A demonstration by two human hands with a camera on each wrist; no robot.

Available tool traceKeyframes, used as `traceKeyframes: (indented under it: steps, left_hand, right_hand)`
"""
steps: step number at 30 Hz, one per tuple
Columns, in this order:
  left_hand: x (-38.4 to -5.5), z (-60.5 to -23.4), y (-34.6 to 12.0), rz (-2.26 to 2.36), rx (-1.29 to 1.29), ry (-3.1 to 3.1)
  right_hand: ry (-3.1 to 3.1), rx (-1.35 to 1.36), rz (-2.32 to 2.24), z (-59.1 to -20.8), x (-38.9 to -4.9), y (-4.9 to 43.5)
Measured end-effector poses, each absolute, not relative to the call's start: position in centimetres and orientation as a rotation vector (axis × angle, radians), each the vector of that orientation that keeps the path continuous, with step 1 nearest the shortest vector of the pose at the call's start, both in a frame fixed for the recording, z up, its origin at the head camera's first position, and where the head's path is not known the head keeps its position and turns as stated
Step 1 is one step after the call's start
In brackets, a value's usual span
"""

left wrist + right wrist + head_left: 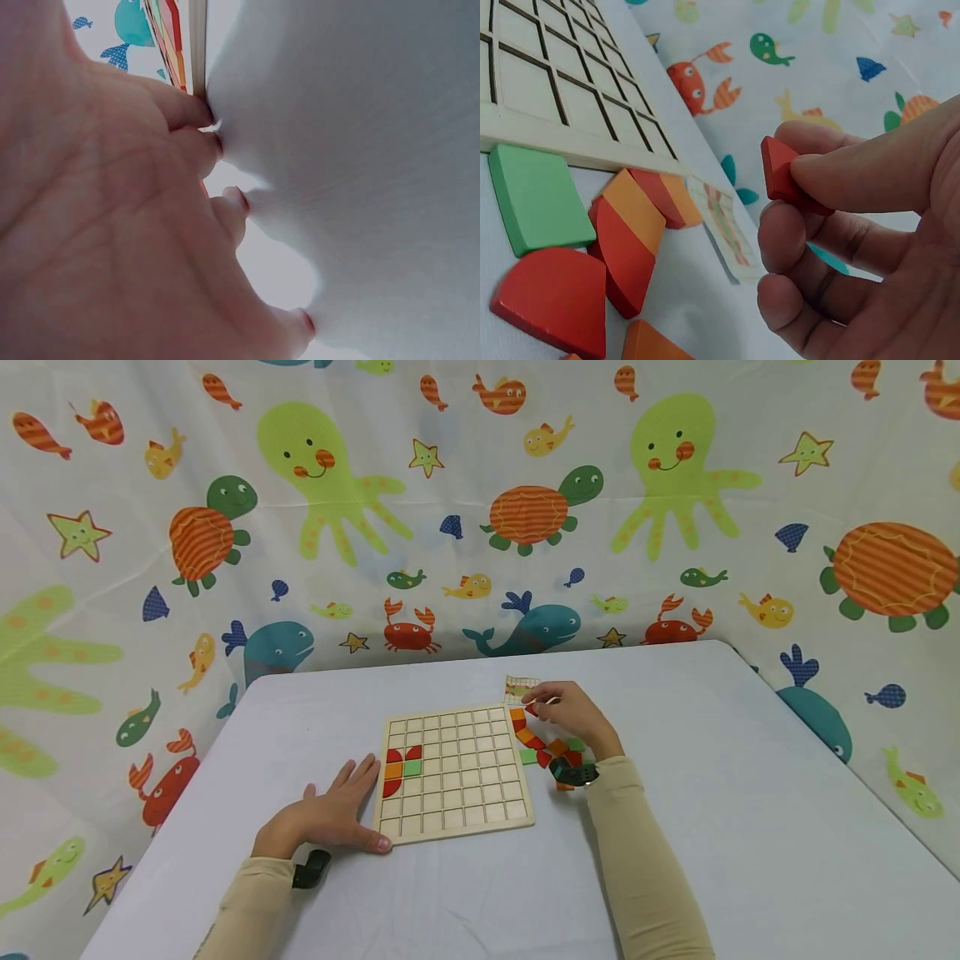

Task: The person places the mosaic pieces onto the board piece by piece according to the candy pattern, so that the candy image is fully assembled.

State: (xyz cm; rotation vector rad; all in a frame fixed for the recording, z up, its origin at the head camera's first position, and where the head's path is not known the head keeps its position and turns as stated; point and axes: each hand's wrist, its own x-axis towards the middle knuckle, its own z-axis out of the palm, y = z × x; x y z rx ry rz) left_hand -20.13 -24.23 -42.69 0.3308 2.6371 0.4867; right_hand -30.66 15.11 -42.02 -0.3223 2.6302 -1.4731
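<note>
A square wooden grid board [457, 785] lies on the table. At its left side sit three red quarter-round tiles [392, 788], an orange square tile [393, 770] and a green square tile [412, 767]. My left hand [330, 814] is spread flat beside the board's left edge, thumb at the near corner. In the right wrist view, my right hand [870, 202] pinches a red tile [778, 169] between thumb and fingers. That hand [570, 710] is above the loose tiles, beyond the board's right edge.
Loose red, orange and green tiles [529, 756] lie along the board's right side, some partly hidden by the right wrist. A small printed pattern card [516, 685] lies at the board's far right corner. A sea-animal curtain [450, 510] hangs behind the table [720, 827].
</note>
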Motion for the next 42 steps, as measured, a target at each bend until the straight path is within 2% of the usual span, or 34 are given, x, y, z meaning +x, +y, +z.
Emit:
traceKeyframes:
  steps: [17, 31, 42]
  left_hand:
    - [-20.1, -42.4, -24.3, 0.5, 0.334, 2.631]
    - [-20.3, -42.6, -24.4, 0.505, 0.335, 2.633]
    - [-20.4, -42.9, -24.5, 0.504, 0.33, 2.629]
  right_hand:
    - [2.372, -0.419, -1.735, -42.1, -30.4, 11.6]
    - [2.248, -0.615, -1.785, -42.4, -29.4, 7.4]
    - [2.032, -0.666, -1.784, -43.0, -28.7, 4.6]
